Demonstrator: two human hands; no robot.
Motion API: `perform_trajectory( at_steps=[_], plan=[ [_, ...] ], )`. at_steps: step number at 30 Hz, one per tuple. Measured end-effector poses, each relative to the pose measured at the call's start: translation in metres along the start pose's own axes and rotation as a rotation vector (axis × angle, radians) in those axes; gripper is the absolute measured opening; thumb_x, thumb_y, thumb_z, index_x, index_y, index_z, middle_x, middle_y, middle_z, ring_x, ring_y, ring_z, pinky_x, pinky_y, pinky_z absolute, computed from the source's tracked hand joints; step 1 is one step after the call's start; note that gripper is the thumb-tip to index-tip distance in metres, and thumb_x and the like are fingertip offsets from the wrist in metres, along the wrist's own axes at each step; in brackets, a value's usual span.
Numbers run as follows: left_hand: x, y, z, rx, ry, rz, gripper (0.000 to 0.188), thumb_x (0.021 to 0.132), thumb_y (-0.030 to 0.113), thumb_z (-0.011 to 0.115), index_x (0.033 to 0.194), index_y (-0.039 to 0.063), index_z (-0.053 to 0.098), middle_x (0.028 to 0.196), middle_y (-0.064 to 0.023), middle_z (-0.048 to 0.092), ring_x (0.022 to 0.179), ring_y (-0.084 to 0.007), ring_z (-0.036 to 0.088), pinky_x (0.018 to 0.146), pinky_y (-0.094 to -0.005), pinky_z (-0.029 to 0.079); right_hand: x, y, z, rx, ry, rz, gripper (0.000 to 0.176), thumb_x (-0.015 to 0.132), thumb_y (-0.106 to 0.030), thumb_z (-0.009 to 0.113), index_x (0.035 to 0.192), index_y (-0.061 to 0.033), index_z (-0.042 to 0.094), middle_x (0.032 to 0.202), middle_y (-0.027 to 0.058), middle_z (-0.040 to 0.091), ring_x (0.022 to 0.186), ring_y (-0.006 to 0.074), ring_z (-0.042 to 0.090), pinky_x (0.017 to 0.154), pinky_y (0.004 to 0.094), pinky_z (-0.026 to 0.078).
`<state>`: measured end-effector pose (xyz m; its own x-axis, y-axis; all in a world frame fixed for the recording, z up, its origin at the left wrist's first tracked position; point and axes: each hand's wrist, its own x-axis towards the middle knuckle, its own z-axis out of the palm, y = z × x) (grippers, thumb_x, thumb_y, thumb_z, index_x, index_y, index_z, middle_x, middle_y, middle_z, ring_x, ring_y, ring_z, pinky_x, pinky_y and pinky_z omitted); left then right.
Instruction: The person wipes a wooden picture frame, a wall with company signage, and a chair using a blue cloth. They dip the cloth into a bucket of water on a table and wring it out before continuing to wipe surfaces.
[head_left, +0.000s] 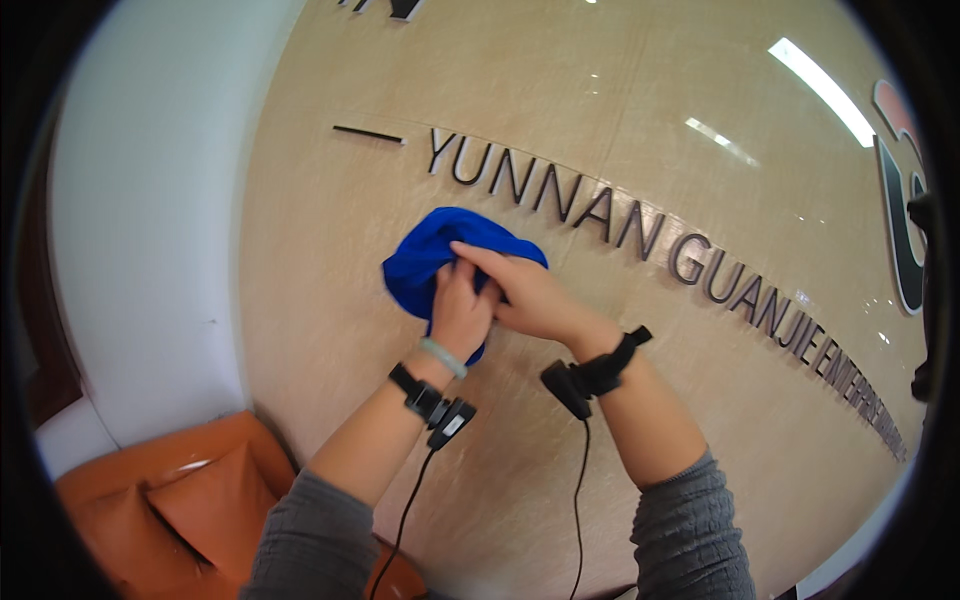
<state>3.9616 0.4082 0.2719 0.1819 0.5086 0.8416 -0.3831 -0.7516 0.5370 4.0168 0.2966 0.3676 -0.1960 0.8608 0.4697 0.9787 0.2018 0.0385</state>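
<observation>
A bunched blue cloth (424, 259) is held up in front of a glossy beige wall panel (315, 300). My left hand (459, 311) grips its lower middle. My right hand (536, 296) overlaps the left one and grasps the cloth's right side, with one finger stretched across the folds. Some fingertips are hidden in the fabric, and a small end of it hangs below my left hand. Whether the cloth touches the panel, I cannot tell. Just above it runs a row of raised dark letters (551, 191).
An orange leather-like sofa (187, 495) with cushions stands at lower left, beside a white wall (150, 225). A larger raised sign (900, 225) is at far right. Black straps with devices (442, 409) sit on both wrists, their cables (577, 495) hanging down.
</observation>
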Motion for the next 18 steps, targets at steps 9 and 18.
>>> perform_trajectory(
  at_steps=[9, 18],
  plan=[
    [0.074, 0.009, 0.002, 0.045, 0.287, 0.217, 0.034, 0.075, 0.007, 0.072, 0.108, 0.002, 0.068, 0.106, -0.0202, 0.058, 0.096, -0.0393, 0.058, 0.088, -0.0425, 0.049, -0.078, 0.006, 0.05, -0.611, 0.654, 0.043, 0.052, 0.071, 0.001, 0.062, 0.123, -0.0073, 0.064, 0.132, 0.017, 0.056, 0.124, 0.0369, 0.052, 0.104, 0.0498, 0.041],
    [0.13, 0.011, 0.008, 0.245, 0.293, 0.283, 0.023, 0.086, 0.011, 0.065, 0.108, 0.004, 0.068, 0.098, -0.0236, 0.063, 0.095, -0.0398, 0.059, 0.088, -0.0426, 0.049, -0.088, 0.028, 0.072, -0.835, 0.543, 0.111, 0.028, 0.08, -0.014, 0.062, 0.107, -0.0133, 0.066, 0.132, 0.0084, 0.058, 0.131, 0.0257, 0.049, 0.113, 0.048, 0.028]
  ],
)
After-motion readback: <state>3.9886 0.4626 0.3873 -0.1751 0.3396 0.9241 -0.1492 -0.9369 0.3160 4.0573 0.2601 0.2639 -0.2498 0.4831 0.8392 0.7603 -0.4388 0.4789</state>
